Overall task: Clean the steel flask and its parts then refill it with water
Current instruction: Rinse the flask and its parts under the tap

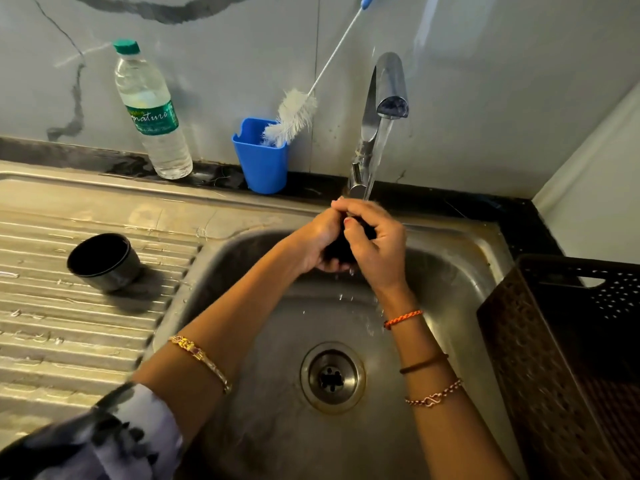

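My patterned sleeve [100,441] is blurring at the bottom edge, nearest of all, and my forearms are reaching over the steel sink [460,258]. My left hand [320,242] and right hand [375,244] are both curling round a small dark flask part [346,252], each grip grasping it under water that is running from the tap [389,84]. What part it is, I cannot tell. A black cup [104,261] is standing on the ridged draining board [69,327]. Against the grey marbled wall [225,64], a green-capped water bottle [152,112] is showing a label reading "nature", beside a blue holder [261,161] carrying a white bottle brush [294,116]. A brown perforated crate [561,344] is sitting right of the basin.
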